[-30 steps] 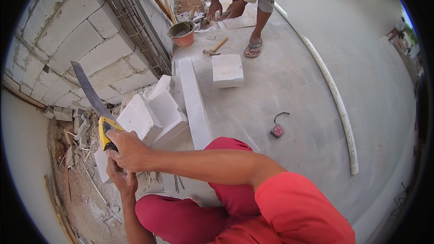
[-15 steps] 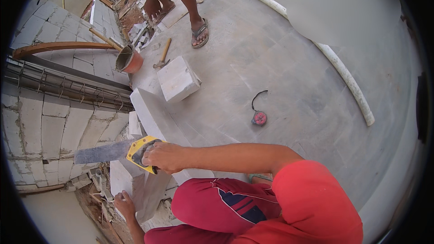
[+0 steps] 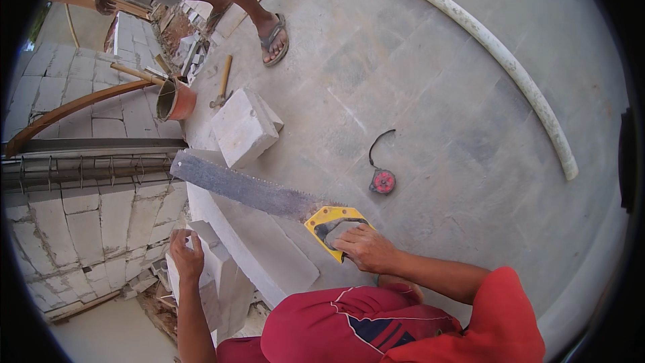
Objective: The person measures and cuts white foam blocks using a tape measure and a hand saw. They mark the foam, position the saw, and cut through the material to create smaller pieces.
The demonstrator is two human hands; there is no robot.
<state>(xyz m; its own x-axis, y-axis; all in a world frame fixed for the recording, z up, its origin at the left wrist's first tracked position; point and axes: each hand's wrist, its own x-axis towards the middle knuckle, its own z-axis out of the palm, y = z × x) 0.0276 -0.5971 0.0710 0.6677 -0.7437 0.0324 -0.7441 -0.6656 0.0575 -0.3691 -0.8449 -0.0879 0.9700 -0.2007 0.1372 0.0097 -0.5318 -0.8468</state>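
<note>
A: What does the right hand (image 3: 366, 247) hold, and why in this manner?

B: It is clenched around the yellow-edged handle (image 3: 322, 216) of a handsaw (image 3: 248, 189). The looped handle presumably suits a wrapped grip, setting the fingers apart from the teeth.

A: Where is the saw, relative to the floor (image 3: 443, 141)?

B: Its handle is over the floor, near the person's knees. The blade slants toward the floor's wall-side edge, crossing the long pale block (image 3: 252, 245) in this view; whether they touch cannot be told. The teeth face away from the person, arguably the safer side.

A: And the left hand (image 3: 187, 254)?

B: Its fingers are loosely bent beside the clustered blocks (image 3: 225, 282), left of the long one. Whether it grips or merely rests there cannot be told. The position keeps it well apart from the teeth and perhaps offers support.

A: Why do the blocks lie where they do?

B: The long block runs near the wall-side edge, with a squarer block (image 3: 245, 128) just beyond the saw's tip; this probably keeps the middle of the floor passable.

A: And the smaller items?

B: The hammer (image 3: 226, 84) lies between the squarer block and a co-worker's foot (image 3: 274, 40), near the orange bucket (image 3: 180, 101). The red tape measure (image 3: 383, 181) lies apart, farther from the wall-side edge, conveniently near the right hand.
</note>
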